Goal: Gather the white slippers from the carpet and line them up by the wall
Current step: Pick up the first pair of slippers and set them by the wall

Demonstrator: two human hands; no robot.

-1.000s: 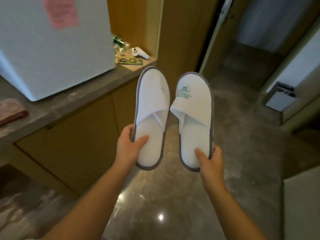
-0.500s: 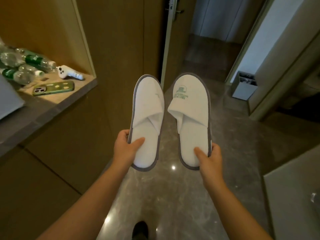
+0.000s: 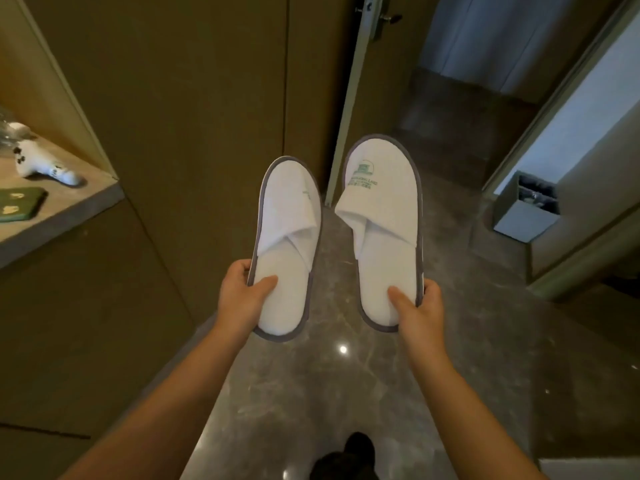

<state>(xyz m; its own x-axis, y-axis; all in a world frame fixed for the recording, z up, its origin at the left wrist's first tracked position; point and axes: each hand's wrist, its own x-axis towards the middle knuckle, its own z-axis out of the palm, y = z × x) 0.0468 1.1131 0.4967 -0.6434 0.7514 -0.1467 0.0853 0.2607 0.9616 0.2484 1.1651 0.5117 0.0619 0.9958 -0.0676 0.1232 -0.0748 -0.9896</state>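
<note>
Since the earlier frame the view had swung right: the shelf slid out to 9 o'clock, its bottles almost off the edge, the open door and corridor came to centre, and the slippers had drifted apart with a clear gap between them.

At 9 o'clock, the shelf (image 3: 69, 202) carried a white controller (image 3: 41, 168) and a green phone case (image 3: 20, 204), both well apart from the work. Not task items.

Left hand (image 3: 239, 299) was closed round the heel of the left slipper (image 3: 287, 244), thumb on the insole, fingers underneath out of sight. Toe pointed to 12 o'clock, sole facing down. Heel grip probably kept the toe free to go down first.

Right hand (image 3: 419, 313) had the same pinch on the right slipper (image 3: 384, 230), the one with the green logo. Held level with the other and roughly parallel, likely so the pair could land already aligned.

Both slippers were off the ground, above the dark stone floor (image 3: 346, 393). No carpet in view, so pickup looked done; carrying stage.

Wood panel wall (image 3: 207, 98) ran from 10 to 12 o'clock, door edge (image 3: 349, 98) just beside it. A grey bin (image 3: 526, 216) sat at 2 o'clock. Which wall was the target I couldn't tell.

A dark shoe (image 3: 346, 459) showed at 6 o'clock.
</note>
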